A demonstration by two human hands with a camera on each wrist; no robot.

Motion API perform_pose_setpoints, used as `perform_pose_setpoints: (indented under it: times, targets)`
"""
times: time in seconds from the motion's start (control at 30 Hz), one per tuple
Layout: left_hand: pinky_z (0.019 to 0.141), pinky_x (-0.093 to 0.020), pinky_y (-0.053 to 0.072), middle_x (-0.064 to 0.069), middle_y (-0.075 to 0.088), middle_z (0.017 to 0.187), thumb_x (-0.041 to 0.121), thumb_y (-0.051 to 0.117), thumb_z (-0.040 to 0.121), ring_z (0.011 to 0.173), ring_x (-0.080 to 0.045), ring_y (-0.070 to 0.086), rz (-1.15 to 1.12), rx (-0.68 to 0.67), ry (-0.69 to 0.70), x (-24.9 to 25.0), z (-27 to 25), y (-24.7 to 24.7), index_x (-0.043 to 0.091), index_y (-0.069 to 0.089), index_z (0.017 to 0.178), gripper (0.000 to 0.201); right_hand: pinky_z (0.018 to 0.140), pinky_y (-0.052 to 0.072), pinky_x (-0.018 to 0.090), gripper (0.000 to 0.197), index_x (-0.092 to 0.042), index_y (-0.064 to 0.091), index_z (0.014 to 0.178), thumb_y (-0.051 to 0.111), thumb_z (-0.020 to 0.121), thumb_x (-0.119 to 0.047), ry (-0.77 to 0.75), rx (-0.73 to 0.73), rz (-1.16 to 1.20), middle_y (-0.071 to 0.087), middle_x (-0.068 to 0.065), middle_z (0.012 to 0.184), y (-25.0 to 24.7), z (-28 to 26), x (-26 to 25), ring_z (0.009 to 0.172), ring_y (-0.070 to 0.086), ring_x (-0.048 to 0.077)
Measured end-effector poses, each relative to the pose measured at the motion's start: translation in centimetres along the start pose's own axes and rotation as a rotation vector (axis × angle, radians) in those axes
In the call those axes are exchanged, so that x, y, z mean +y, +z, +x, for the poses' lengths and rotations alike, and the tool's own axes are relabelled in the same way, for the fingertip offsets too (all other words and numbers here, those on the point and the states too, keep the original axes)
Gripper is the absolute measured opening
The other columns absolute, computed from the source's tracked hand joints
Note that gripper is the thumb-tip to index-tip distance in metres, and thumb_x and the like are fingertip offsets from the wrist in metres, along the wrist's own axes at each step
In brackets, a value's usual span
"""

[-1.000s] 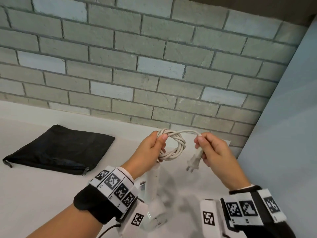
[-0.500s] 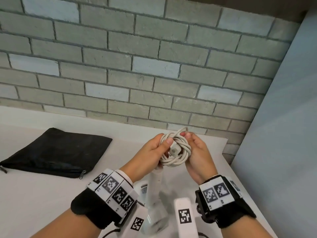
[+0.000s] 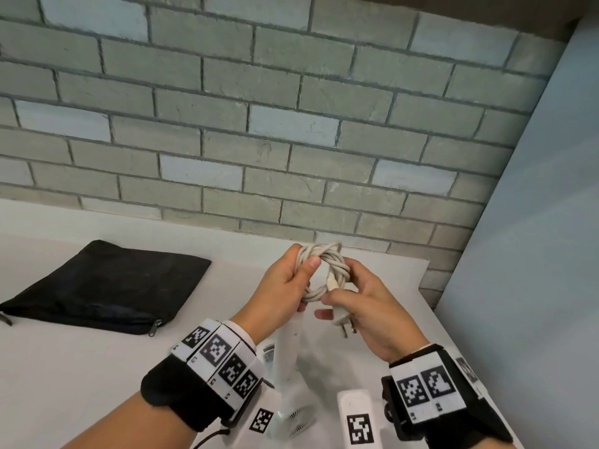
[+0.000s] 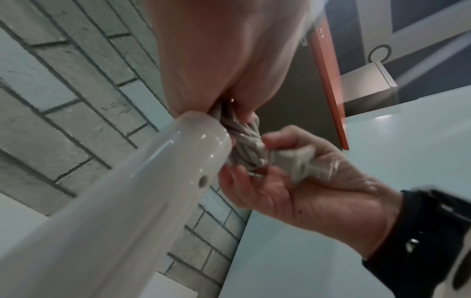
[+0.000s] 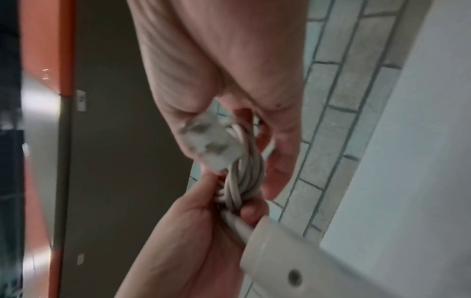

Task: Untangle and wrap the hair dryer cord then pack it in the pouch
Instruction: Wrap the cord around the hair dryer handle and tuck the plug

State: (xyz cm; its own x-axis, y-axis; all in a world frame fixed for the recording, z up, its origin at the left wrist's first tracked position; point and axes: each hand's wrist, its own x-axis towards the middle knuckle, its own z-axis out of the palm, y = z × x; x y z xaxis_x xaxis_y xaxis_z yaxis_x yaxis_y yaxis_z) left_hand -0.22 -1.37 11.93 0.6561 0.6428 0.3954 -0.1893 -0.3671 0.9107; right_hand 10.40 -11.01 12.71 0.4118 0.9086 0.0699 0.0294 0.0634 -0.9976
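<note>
A white cord coil (image 3: 327, 270) is held up over the table between both hands. My left hand (image 3: 285, 283) grips the coil's left side, thumb on top. My right hand (image 3: 366, 299) pinches the white plug (image 3: 340, 315), prongs pointing down, pulled through the coil. The white hair dryer (image 3: 290, 367) hangs below the coil, its handle (image 4: 127, 191) running toward my left wrist. In the right wrist view the plug (image 5: 214, 145) sits against the twisted cord (image 5: 244, 171). A black zip pouch (image 3: 103, 286) lies flat on the table to the left.
The white table (image 3: 81, 377) ends at a grey brick wall (image 3: 259, 124) behind. A pale blue panel (image 3: 534, 254) stands on the right, close to my right hand.
The right hand carried the plug in to the coil, passed it through the loop, and now draws it out below. The left hand kept its grip on the coil.
</note>
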Motion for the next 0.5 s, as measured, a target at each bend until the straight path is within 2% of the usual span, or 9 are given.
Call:
perform_pose_setpoints:
  times: [0.03, 0.1, 0.17, 0.23, 0.33, 0.4, 0.5]
  targets:
    - [0.043, -0.022, 0.043, -0.004, 0.045, 0.065, 0.027, 0.043, 0.094, 0.052, -0.014, 0.045, 0.000, 0.013, -0.007, -0.1, 0.1, -0.1, 0.014, 0.047, 0.084, 0.017, 0.067, 0.059, 0.038, 0.047, -0.015, 0.051, 0.118, 0.065, 0.076, 0.001, 0.016, 0.037, -0.041, 0.057, 0.014, 0.099, -0.2, -0.2, -0.1, 0.075, 0.065, 0.021]
    - [0.043, -0.020, 0.044, -0.005, 0.045, 0.067, 0.027, 0.042, 0.094, 0.053, -0.014, 0.046, 0.005, 0.029, -0.022, -0.2, 0.2, -0.5, 0.019, 0.047, 0.082, 0.015, 0.050, 0.053, 0.026, 0.035, -0.012, 0.050, 0.116, 0.061, 0.083, -0.005, 0.001, 0.057, -0.100, 0.060, 0.014, 0.088, -0.5, -0.8, -0.5, 0.058, 0.064, 0.017]
    - [0.044, -0.020, 0.044, -0.006, 0.045, 0.068, 0.028, 0.042, 0.094, 0.053, -0.015, 0.046, -0.001, 0.032, -0.048, -0.2, 0.3, -0.8, 0.021, 0.046, 0.080, 0.016, 0.044, 0.044, 0.022, 0.025, -0.010, 0.054, 0.111, 0.057, 0.087, -0.008, -0.082, 0.083, -0.196, 0.062, 0.012, 0.073, -0.8, -1.2, -0.7, 0.047, 0.056, 0.013]
    - [0.045, -0.022, 0.044, -0.006, 0.046, 0.069, 0.029, 0.042, 0.094, 0.052, -0.017, 0.047, -0.022, 0.052, -0.084, -0.2, 0.4, -1.1, 0.021, 0.046, 0.077, 0.019, 0.045, 0.042, 0.021, 0.019, -0.010, 0.060, 0.106, 0.055, 0.088, -0.008, -0.176, 0.122, -0.306, 0.062, 0.007, 0.068, -1.1, -1.5, -0.7, 0.047, 0.052, 0.010]
    - [0.049, -0.027, 0.044, -0.006, 0.047, 0.067, 0.030, 0.042, 0.094, 0.047, -0.017, 0.050, -0.040, 0.106, -0.120, -0.3, 0.5, -1.7, 0.018, 0.045, 0.073, 0.024, 0.050, 0.043, 0.018, 0.014, -0.017, 0.065, 0.097, 0.057, 0.087, -0.011, -0.289, 0.167, -0.467, 0.063, 0.001, 0.071, -1.4, -2.0, -0.3, 0.049, 0.053, 0.007]
    - [0.045, -0.020, 0.044, -0.007, 0.047, 0.067, 0.029, 0.041, 0.095, 0.046, -0.017, 0.051, -0.048, 0.123, -0.124, -0.2, 0.5, -2.1, 0.015, 0.045, 0.073, 0.026, 0.053, 0.046, 0.020, 0.014, -0.019, 0.067, 0.094, 0.059, 0.085, -0.013, -0.363, 0.224, -0.521, 0.064, -0.004, 0.073, -1.5, -2.4, -0.1, 0.052, 0.056, 0.007]
    - [0.042, -0.014, 0.043, -0.011, 0.045, 0.070, 0.028, 0.039, 0.096, 0.048, -0.017, 0.051, -0.093, 0.115, -0.137, -0.2, 0.4, -2.2, 0.010, 0.043, 0.075, 0.028, 0.058, 0.047, 0.022, 0.008, -0.020, 0.067, 0.088, 0.063, 0.083, -0.015, -0.506, 0.315, -0.684, 0.065, -0.010, 0.073, -1.6, -2.6, 0.6, 0.066, 0.059, 0.011]
